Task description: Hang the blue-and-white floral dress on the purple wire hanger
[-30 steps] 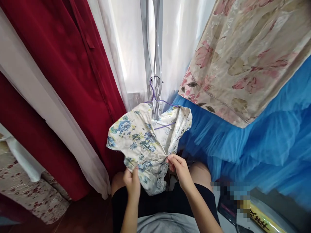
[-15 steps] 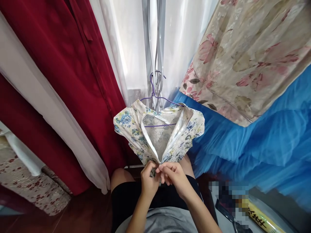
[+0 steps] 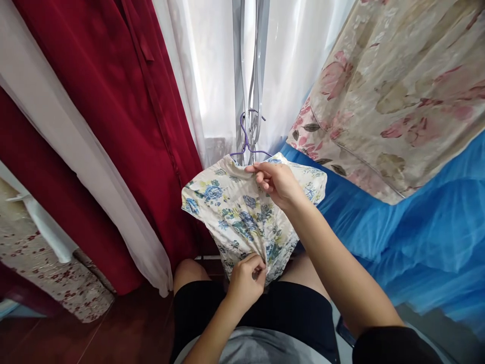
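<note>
A cream dress with blue flowers hangs on a purple hanger hooked to a metal rail post. My left hand is closed, pinching the fabric low down in front of my lap. Higher up, my right hand pinches the dress near its neckline, just below the hanger's hook. The dress front lies closed between the two hands.
Dark red garments hang at the left with a white sheer strip across them. White curtains are behind the post. A pink floral garment and blue tulle fill the right. The floor is dark wood.
The open front of the dress has been drawn closed. My right hand rose from the low opening to the neckline, while my left hand stayed low on the fabric.
</note>
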{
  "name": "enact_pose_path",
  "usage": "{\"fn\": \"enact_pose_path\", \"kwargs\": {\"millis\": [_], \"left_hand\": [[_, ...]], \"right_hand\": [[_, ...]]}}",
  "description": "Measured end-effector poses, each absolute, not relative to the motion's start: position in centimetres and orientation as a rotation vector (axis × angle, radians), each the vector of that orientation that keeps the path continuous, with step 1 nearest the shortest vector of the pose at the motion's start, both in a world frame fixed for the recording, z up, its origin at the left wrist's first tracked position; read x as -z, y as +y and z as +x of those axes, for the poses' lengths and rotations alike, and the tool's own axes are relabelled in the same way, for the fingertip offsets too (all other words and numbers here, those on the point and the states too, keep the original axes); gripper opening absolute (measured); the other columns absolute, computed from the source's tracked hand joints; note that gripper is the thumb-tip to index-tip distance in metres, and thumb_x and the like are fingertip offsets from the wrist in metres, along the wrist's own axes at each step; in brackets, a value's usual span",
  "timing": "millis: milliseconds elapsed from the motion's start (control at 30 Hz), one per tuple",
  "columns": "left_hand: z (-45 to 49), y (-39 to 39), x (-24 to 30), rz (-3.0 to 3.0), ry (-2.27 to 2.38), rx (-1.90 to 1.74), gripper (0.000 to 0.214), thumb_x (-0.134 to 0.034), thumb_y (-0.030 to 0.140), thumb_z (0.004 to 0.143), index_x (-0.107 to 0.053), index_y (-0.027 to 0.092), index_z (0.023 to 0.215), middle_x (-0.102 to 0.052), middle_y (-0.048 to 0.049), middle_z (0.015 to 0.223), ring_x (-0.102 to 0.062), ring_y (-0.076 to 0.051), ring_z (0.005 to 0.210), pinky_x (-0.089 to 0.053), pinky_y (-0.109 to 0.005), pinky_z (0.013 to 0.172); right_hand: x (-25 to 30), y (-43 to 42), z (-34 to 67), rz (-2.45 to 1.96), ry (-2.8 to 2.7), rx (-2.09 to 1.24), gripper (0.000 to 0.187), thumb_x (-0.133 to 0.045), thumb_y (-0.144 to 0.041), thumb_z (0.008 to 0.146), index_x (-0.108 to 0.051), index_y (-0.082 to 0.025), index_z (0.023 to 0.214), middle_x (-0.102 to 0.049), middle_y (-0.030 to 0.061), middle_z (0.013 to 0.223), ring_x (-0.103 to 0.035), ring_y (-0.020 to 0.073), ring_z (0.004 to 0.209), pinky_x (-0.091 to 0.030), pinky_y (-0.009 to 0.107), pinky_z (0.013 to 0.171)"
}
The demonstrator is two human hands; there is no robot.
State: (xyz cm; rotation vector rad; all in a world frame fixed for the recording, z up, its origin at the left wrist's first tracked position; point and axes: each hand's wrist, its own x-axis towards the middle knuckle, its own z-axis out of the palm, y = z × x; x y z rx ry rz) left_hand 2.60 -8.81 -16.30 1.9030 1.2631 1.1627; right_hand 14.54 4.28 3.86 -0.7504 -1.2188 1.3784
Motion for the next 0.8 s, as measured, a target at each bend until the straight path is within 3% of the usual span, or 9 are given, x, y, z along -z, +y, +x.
{"fn": "enact_pose_path", "kwargs": {"millis": [133, 300, 367, 500, 633, 800], "left_hand": [[0.0, -6.7, 12.4, 2.001, 1.164, -1.137, 0.014, -0.063, 0.015, 0.086, -0.074, 0.024, 0.088, -0.073, -0.0053, 0.088, -0.068, -0.022, 0.082, -0.050, -0.030, 0.077], [-1.6, -1.6, 2.2, 2.137, 1.149, -1.640, 0.034, -0.056, 0.024, 0.098, -0.064, 0.026, 0.131, -0.071, -0.0018, 0.088, -0.067, -0.017, 0.079, -0.052, -0.030, 0.078], [-1.4, 0.3, -0.9, 2.276, 1.104, -1.589, 0.029, -0.053, 0.025, 0.100, -0.067, 0.025, 0.125, -0.073, -0.0022, 0.091, -0.066, -0.017, 0.081, -0.052, -0.030, 0.078], [-1.3, 2.1, -3.9, 2.561, 1.150, -1.571, 0.020, -0.055, 0.026, 0.100, -0.071, 0.019, 0.091, -0.072, -0.0028, 0.085, -0.065, -0.017, 0.079, -0.049, -0.030, 0.076], [-2.7, 1.8, -5.7, 2.490, 1.236, -1.924, 0.020, -0.057, 0.029, 0.100, -0.069, 0.018, 0.090, -0.070, -0.0028, 0.082, -0.064, -0.016, 0.076, -0.047, -0.028, 0.072], [-3.6, 1.9, -6.0, 2.514, 1.198, -1.658, 0.022, -0.058, 0.032, 0.099, -0.069, 0.017, 0.086, -0.069, -0.0011, 0.075, -0.063, -0.015, 0.069, -0.046, -0.027, 0.066]], "right_hand": [[-2.6, 3.1, 14.9, -0.739, -1.283, -1.301, 0.023, -0.063, -0.036, 0.084, -0.072, -0.014, 0.083, -0.060, -0.0016, 0.053, -0.043, 0.0071, 0.040, -0.026, 0.020, 0.038], [-1.7, 1.5, 14.7, -0.750, -1.355, -1.144, 0.021, -0.059, -0.035, 0.087, -0.064, -0.019, 0.075, -0.057, -0.0030, 0.050, -0.045, 0.0089, 0.040, -0.032, 0.022, 0.042], [-1.7, 1.4, 14.7, -0.742, -1.423, -1.096, 0.023, -0.059, -0.036, 0.089, -0.062, -0.020, 0.073, -0.054, -0.0040, 0.048, -0.044, 0.0095, 0.041, -0.032, 0.023, 0.043], [-0.2, 2.8, 15.2, -0.786, -1.576, -0.944, 0.027, -0.060, -0.039, 0.090, -0.063, -0.019, 0.072, -0.051, -0.0044, 0.048, -0.042, 0.0105, 0.044, -0.032, 0.024, 0.046], [3.1, 4.5, 15.3, -0.945, -1.584, -0.885, 0.031, -0.060, -0.034, 0.086, -0.061, -0.018, 0.060, -0.047, -0.0035, 0.046, -0.041, 0.0108, 0.044, -0.029, 0.025, 0.046], [3.1, 3.6, 14.3, -0.755, -1.525, -1.089, 0.036, -0.053, -0.050, 0.095, -0.066, -0.019, 0.083, -0.053, -0.0044, 0.048, -0.043, 0.0108, 0.042, -0.035, 0.024, 0.047]]}}
